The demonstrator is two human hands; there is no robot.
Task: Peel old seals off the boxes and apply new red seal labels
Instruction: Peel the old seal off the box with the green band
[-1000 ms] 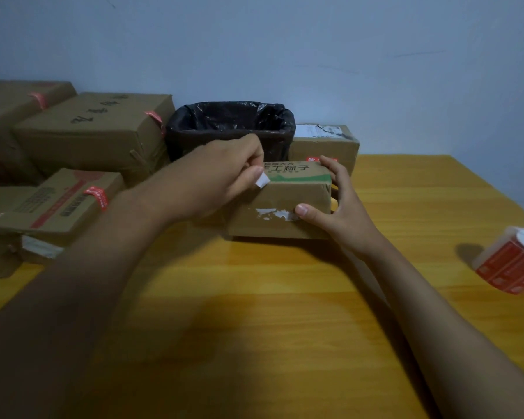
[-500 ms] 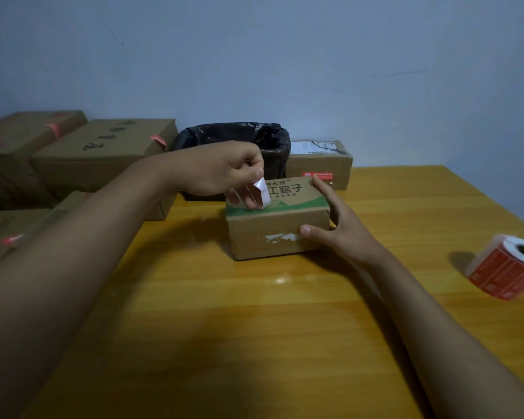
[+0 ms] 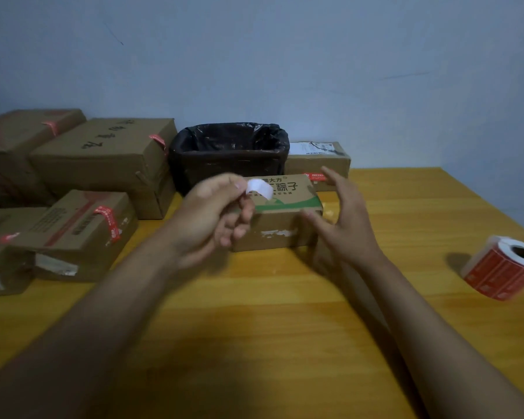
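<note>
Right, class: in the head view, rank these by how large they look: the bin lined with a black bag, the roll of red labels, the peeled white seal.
1. Bin lined with a black bag, though it stands farthest back.
2. Roll of red labels.
3. Peeled white seal, pinched in the left hand.

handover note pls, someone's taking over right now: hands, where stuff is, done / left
Left hand: pinches the peeled white seal, clear of the box.
Right hand: open, beside the small box, not gripping.
Done: old seal off; white residue remains on the box front.
Left: drop the seal, probably in the black-lined bin behind; apply a red label from the roll at right.
</note>
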